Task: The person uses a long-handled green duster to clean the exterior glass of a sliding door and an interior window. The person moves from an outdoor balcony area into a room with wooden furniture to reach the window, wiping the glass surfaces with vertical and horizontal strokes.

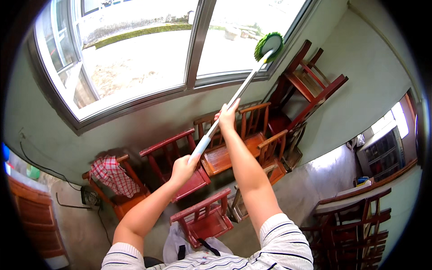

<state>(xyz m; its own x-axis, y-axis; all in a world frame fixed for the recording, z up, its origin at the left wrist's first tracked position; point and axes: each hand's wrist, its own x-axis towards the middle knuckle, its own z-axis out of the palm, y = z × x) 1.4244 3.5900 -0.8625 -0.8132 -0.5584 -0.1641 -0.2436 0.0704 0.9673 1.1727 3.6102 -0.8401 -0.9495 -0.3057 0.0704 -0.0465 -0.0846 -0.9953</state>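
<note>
Both hands are clenched on a long white-and-blue metal pole: the left hand point(182, 167) low on its blue grip, the right hand point(227, 114) higher up. Its round green fringed cleaning head point(269, 45) presses on the smooth glass window pane point(243, 31) near the grey frame point(198, 40). Reaching over the red-brown slatted wooden chairs point(216, 153), the head could slip and knock the tilted stacked chair point(310, 85) loose

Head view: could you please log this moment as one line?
left hand: grips mop pole | right hand: grips pole higher | green mop head: against window
</note>
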